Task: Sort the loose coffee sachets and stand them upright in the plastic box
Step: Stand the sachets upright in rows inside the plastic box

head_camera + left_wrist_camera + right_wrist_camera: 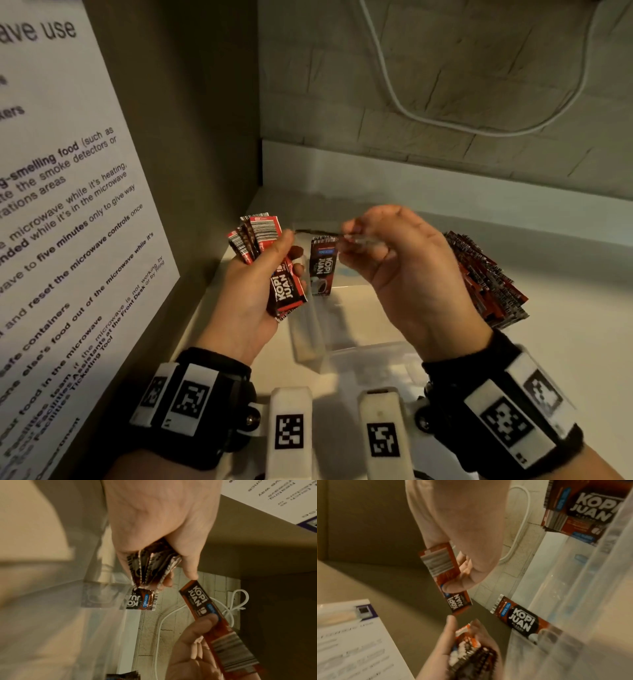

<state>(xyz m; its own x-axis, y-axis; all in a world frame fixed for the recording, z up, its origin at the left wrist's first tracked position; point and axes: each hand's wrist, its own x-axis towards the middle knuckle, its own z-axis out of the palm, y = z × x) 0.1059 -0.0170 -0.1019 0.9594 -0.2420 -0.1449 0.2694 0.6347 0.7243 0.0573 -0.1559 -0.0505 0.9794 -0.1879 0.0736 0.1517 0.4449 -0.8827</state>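
Note:
My left hand grips a fanned bundle of red-and-black Kopi Juan sachets, also seen in the left wrist view. My right hand pinches a single sachet between thumb and fingers and holds it level, its free end close to the left thumb. Below the hands is a clear plastic box. One sachet stands upright at its left end. A thick stack of sachets leans at the box's right side, partly hidden by my right hand.
A printed microwave notice hangs on the brown side panel at the left. A white cable loops down the tiled back wall. The box sits on a pale counter in a corner.

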